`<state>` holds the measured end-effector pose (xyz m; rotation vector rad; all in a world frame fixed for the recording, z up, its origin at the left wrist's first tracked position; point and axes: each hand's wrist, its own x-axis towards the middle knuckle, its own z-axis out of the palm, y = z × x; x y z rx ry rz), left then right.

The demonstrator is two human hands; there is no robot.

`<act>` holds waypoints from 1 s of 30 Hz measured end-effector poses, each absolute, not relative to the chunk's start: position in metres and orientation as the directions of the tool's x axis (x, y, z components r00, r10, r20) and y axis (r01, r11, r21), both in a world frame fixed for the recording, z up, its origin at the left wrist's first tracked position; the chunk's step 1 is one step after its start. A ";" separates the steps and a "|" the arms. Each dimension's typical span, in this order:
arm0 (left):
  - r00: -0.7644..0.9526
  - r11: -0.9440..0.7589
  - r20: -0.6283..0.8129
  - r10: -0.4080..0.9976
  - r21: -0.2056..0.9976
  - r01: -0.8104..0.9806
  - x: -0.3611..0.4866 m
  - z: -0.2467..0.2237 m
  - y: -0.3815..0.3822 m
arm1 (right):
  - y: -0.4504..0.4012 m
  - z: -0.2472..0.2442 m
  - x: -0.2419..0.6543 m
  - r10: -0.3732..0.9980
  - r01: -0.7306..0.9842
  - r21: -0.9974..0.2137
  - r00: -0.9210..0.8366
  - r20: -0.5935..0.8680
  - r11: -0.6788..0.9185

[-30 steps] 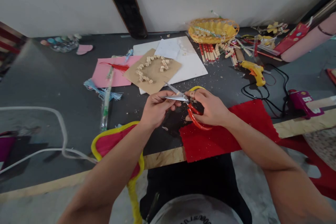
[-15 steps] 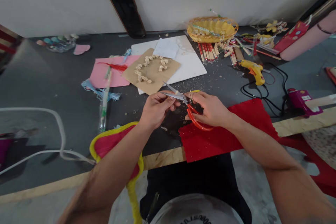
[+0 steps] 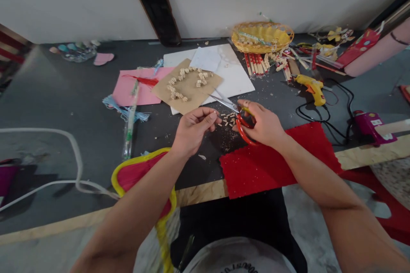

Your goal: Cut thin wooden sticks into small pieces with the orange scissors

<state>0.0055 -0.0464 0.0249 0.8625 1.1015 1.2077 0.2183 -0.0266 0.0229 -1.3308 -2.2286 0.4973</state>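
In my right hand (image 3: pixel 261 123) is a pair of scissors (image 3: pixel 241 121) with red and yellow handles, its blades pointing up and left over the corner of a white board. My left hand (image 3: pixel 194 130) pinches a tiny pale piece (image 3: pixel 215 113) between thumb and fingertips. Several short cut bits (image 3: pixel 228 119) lie on the dark table between the hands, with crumbs around them. Beyond the left hand, small beige clusters (image 3: pixel 175 91) sit in a curve on a brown paper square (image 3: pixel 192 94).
A red cloth (image 3: pixel 278 158) lies below my right hand. Farther back are a white board (image 3: pixel 237 79), a wicker basket (image 3: pixel 262 47), bundled red-tipped sticks (image 3: pixel 255 64) and a yellow glue gun (image 3: pixel 312 87) with a black cord. A phone (image 3: pixel 156 10) leans on the wall; pink paper (image 3: pixel 141 98) lies left.
The scissors have moved right, away from my left fingers, and their blades have turned upward. The cut bits on the table now show between my hands.
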 end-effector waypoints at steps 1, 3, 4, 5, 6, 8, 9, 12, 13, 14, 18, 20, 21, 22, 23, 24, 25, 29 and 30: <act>0.005 0.183 -0.188 0.982 0.945 -0.271 0.005 0.024 -0.046 | -0.022 0.022 0.222 0.905 0.733 -0.531 -0.366 0.219 0.425; 0.006 0.186 -0.191 0.982 0.949 -0.256 0.005 0.023 -0.046 | -0.013 0.020 0.229 0.935 0.786 -0.506 -0.296 0.197 0.356; 0.006 0.190 -0.194 0.981 0.950 -0.248 0.004 0.023 -0.045 | -0.008 0.019 0.232 0.945 0.815 -0.480 -0.267 0.186 0.325; 0.007 0.196 -0.201 0.980 0.951 -0.240 0.004 0.023 -0.045 | -0.005 0.018 0.236 0.955 0.845 -0.445 -0.239 0.178 0.295; 0.009 0.206 -0.210 0.978 0.951 -0.233 0.004 0.023 -0.045 | -0.001 0.017 0.239 0.963 0.874 -0.409 -0.210 0.170 0.263; 0.014 0.227 -0.230 0.973 0.948 -0.221 0.004 0.023 -0.044 | 0.004 0.015 0.245 0.975 0.912 -0.355 -0.165 0.148 0.208; 0.015 0.236 -0.238 0.971 0.947 -0.216 0.004 0.024 -0.044 | 0.007 0.013 0.247 0.979 0.920 -0.341 -0.156 0.135 0.194; 0.027 0.249 -0.249 0.968 0.945 -0.212 0.003 0.024 -0.044 | 0.011 0.008 0.250 0.975 0.921 -0.324 -0.183 0.129 0.216; 0.035 0.252 -0.250 0.968 0.944 -0.213 0.003 0.024 -0.044 | 0.011 0.006 0.251 0.971 0.919 -0.318 -0.197 0.138 0.232; 0.044 0.254 -0.250 0.967 0.944 -0.213 0.003 0.024 -0.044 | 0.011 0.004 0.251 0.966 0.917 -0.312 -0.209 0.151 0.248; 0.060 0.243 -0.236 0.970 0.951 -0.189 0.003 0.023 -0.043 | 0.007 0.000 0.251 0.937 0.917 -0.239 -0.270 0.220 0.320; 0.056 0.224 -0.217 0.974 0.962 -0.159 0.004 0.022 -0.043 | 0.003 0.003 0.250 0.924 0.924 -0.175 -0.292 0.245 0.339; 0.054 0.214 -0.208 0.977 0.966 -0.144 0.004 0.021 -0.042 | 0.001 0.007 0.249 0.921 0.929 -0.148 -0.296 0.252 0.339; 0.053 0.206 -0.200 0.978 0.969 -0.134 0.004 0.021 -0.042 | 0.001 0.011 0.246 0.917 0.930 -0.130 -0.303 0.258 0.344; 0.053 0.200 -0.195 0.979 0.971 -0.130 0.004 0.020 -0.042 | 0.002 0.016 0.243 0.910 0.924 -0.123 -0.322 0.261 0.362; 0.057 0.197 -0.191 0.980 0.971 -0.134 0.004 0.020 -0.042 | 0.004 0.022 0.237 0.897 0.909 -0.128 -0.355 0.263 0.397; 0.063 0.196 -0.189 0.980 0.970 -0.144 0.004 0.020 -0.041 | 0.009 0.027 0.231 0.873 0.879 -0.143 -0.410 0.264 0.456; 0.079 0.198 -0.186 0.979 0.959 -0.205 0.005 0.019 -0.041 | 0.046 0.042 0.191 0.806 0.767 -0.254 -0.539 0.245 0.589; 0.073 0.197 -0.185 0.980 0.956 -0.215 0.005 0.019 -0.041 | 0.058 0.043 0.180 0.826 0.774 -0.290 -0.518 0.222 0.563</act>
